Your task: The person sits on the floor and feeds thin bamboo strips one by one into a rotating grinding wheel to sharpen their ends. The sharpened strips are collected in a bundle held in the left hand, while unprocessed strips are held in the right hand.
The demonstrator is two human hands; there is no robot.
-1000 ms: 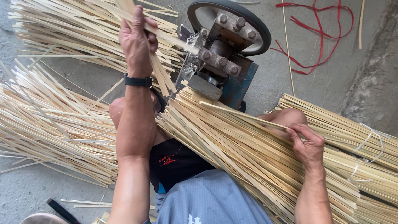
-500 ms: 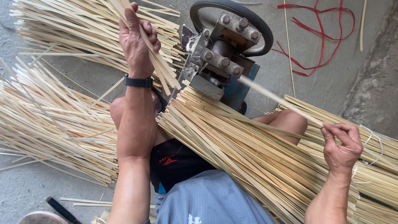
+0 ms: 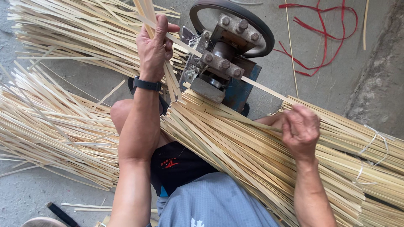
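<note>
My left hand (image 3: 153, 46), with a black watch (image 3: 147, 84) on the wrist, is closed around a few thin bamboo strips (image 3: 145, 12) just left of a small metal machine with a black wheel (image 3: 223, 63). A thick bundle of bamboo strips (image 3: 227, 155) lies slanted across my lap, its ends touching the machine. My right hand (image 3: 301, 132) rests on top of this bundle and pinches a single strip (image 3: 261, 123) that points toward the machine. Another strip (image 3: 265, 89) sticks out of the machine's right side.
Loose bamboo strips are heaped on the concrete floor at the left (image 3: 50, 126) and top left (image 3: 75, 33). A tied bundle (image 3: 362, 138) lies at the right. Red cord (image 3: 328, 42) is on the floor behind the machine. A dark tool handle (image 3: 61, 212) lies bottom left.
My right hand swung out to the right with a strip, then came back left onto the lap bundle. My left hand stayed by the machine, still gripping its strips.
</note>
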